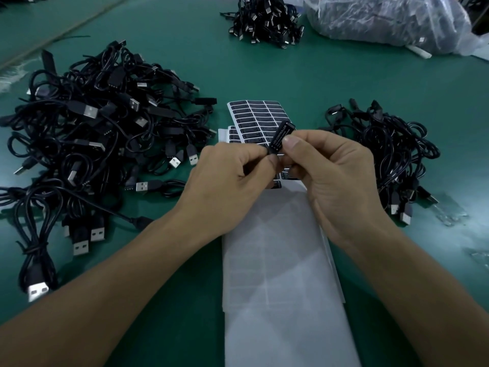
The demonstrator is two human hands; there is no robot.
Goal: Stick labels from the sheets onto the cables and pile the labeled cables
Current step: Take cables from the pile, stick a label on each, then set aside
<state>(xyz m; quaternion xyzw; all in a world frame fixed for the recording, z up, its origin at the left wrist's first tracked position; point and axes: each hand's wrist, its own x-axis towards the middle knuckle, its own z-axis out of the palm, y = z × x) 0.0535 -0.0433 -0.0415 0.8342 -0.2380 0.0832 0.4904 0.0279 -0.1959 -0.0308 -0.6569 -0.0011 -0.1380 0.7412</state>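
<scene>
Reaching forward with both bare forearms, wrists angled inward. Pinching the lower end of a cable (281, 136) between thumb and forefinger of the left hand (232, 176); gripping its upper part with the right hand (338, 181), thumb on top, other fingers curled.

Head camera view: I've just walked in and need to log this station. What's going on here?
A person is labelling cables. The left hand and right hand both pinch a small black LED controller module above the label sheet, with the right thumb pressing its printed face. A large pile of USB cables lies to the left and a smaller pile to the right; I cannot tell which is finished. White backing sheets lie nearer the person.
</scene>
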